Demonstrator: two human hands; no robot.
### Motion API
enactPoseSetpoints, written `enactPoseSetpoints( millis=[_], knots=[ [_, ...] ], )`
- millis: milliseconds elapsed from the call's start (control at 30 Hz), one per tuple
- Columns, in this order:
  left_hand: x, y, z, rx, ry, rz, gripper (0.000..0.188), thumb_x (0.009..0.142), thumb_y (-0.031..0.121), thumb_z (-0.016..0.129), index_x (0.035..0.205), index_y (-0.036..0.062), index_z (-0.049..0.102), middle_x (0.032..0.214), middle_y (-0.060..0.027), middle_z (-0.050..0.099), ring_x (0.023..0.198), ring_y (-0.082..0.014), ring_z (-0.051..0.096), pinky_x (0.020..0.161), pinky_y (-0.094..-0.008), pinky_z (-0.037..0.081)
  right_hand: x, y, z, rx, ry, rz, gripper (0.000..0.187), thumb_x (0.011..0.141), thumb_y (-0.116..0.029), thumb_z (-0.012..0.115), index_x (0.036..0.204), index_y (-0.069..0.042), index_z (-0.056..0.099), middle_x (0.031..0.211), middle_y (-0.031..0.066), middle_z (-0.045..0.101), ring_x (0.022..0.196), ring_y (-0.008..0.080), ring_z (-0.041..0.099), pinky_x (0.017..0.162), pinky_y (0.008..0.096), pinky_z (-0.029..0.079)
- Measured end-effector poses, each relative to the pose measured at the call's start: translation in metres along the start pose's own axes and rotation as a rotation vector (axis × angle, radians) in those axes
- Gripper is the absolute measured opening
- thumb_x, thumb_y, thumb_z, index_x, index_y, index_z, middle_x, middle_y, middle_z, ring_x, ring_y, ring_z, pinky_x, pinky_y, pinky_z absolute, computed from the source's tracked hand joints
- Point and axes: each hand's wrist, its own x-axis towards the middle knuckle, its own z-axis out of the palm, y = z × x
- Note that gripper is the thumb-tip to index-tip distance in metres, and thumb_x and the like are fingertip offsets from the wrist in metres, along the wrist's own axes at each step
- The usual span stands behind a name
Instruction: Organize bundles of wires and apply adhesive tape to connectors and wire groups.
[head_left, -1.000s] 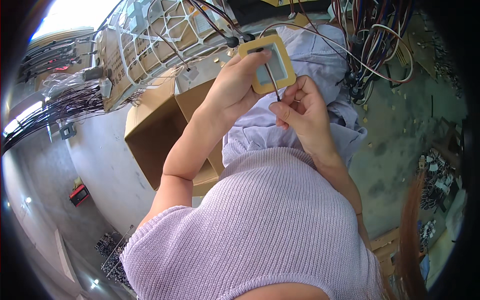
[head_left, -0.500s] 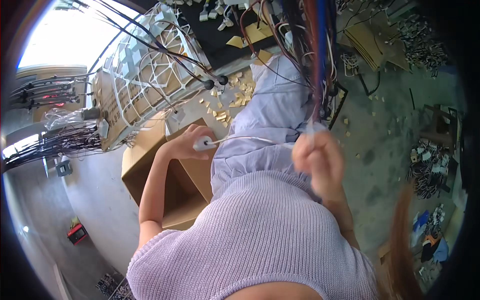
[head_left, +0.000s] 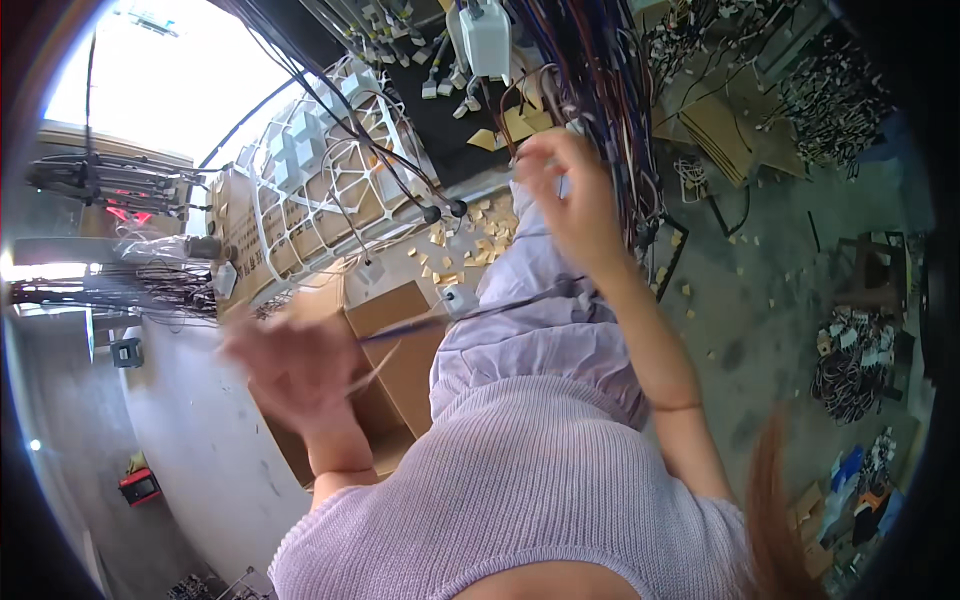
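Note:
My left hand, smeared by motion, is over the open cardboard box; its fingers cannot be made out. A blurred dark wire and a thin pale strand run close to its fingertips. In front of my lap, a small white plastic connector is in line with the dark wire, apart from both hands. My right hand is raised beside the hanging bundle of coloured wires. Its fingers are curved and apart, and I see nothing held in them.
A white net-like frame with pale blocks lies against cardboard at the left. Beyond it, more white connectors rest on a black surface. Yellow scraps litter the floor. Wire piles and flat cardboard are at the right.
My left hand has moved left and nearer to me, away from the white connector it was at. My right hand has gone up and away, from my lap toward the wire bundle.

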Motion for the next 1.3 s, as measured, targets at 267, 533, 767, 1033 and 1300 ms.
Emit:
enactPoseSetpoints(
  millis=[267,533,767,1033,1300],
  knots=[
    [-0.005,0.158,0.009,1.057,0.684,0.851,0.024,0.096,0.017,0.044,0.075,0.0072,0.048,0.054,0.0052,0.034,0.047,-0.0050,0.024,0.044,-0.0230,0.018,-0.004,0.053,-0.037,0.301,0.393,0.091,0.017,0.093,-0.011,0.059,0.079,-0.004,0.052,0.067,-0.0063,0.042,0.060,0.0023,0.036,0.053,0.0196,0.029],
    [0.032,0.030,-0.064,1.967,0.673,0.997,0.048,0.089,0.011,0.061,0.128,-0.0004,0.035,0.123,-0.0189,0.047,0.106,-0.0253,0.054,0.089,-0.0356,0.046,-0.024,0.017,-0.050,0.427,0.549,-0.103,0.033,0.096,-0.023,0.041,0.069,-0.004,0.043,0.055,0.0026,0.041,0.045,0.0083,0.031,0.044,0.0230,0.023],
    [0.040,-0.093,0.003,1.463,-0.105,0.487,0.018,0.071,-0.007,0.051,0.086,-0.0031,0.060,0.076,-0.0147,0.063,0.069,-0.0244,0.062,0.062,-0.0322,0.050,-0.051,0.016,-0.059,-0.018,0.856,-0.093,0.022,0.091,-0.012,0.055,0.075,-0.006,0.042,0.062,0.0015,0.041,0.053,0.0081,0.036,0.049,0.0231,0.028],
    [0.106,-0.182,0.032,0.894,-0.107,0.131,0.034,0.082,-0.019,0.040,0.112,-0.0050,0.046,0.114,-0.0181,0.051,0.103,-0.0250,0.057,0.088,-0.0299,0.048,-0.032,0.011,-0.083,-0.188,0.115,0.190,0.047,0.076,-0.019,0.076,0.113,-0.002,0.054,0.111,0.0163,0.054,0.099,0.0319,0.054,0.081,0.0375,0.045],
    [0.097,-0.193,0.021,0.559,0.171,0.207,0.026,0.088,-0.014,0.041,0.107,0.0027,0.034,0.103,-0.0120,0.046,0.091,-0.0158,0.057,0.080,-0.0294,0.051,-0.038,0.015,-0.049,-0.516,0.394,-0.090,0.043,0.070,-0.022,0.081,0.105,-0.007,0.059,0.105,0.0103,0.053,0.089,0.0293,0.056,0.076,0.0385,0.047]
  ],
)
